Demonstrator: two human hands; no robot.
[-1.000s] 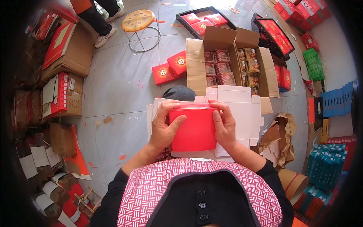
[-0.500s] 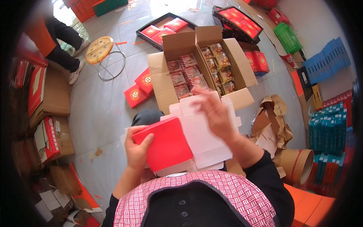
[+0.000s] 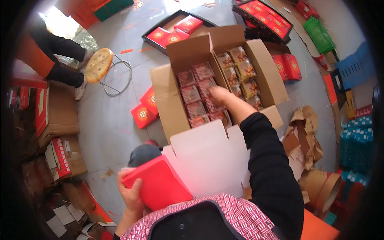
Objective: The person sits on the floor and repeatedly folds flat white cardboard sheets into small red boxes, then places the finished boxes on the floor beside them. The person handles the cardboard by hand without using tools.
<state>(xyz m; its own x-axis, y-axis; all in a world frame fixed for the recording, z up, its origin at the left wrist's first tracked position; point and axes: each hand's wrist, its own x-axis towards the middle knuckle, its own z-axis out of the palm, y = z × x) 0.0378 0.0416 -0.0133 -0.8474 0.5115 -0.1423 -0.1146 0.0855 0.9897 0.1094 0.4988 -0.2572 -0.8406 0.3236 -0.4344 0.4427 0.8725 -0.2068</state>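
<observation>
Grey floor tiles (image 3: 108, 136) surround you, and the view falls into black at its curved edges. Nearest, your left grip (image 3: 130, 191) is clasping the plain red box (image 3: 164, 182) by its left side, just ahead of your apron; the thumb shows on its face, the fingertips beneath are hidden. To its right, white card sheets (image 3: 212, 160) are washed out by glare, their detail hard to read. Farther off, your right grip (image 3: 219, 96) is down among the pink packets (image 3: 191, 94) in the left open carton (image 3: 165, 104); its fingertips are out of sight, so you cannot tell whether it has closed on one. The neighbouring carton holds gold packets (image 3: 246, 69), some behind your forearm. Beyond, a cardboard flap covers part of a black tray (image 3: 199, 18). At far left another person's legs (image 3: 64, 50) show, the upper body cut off.
</observation>
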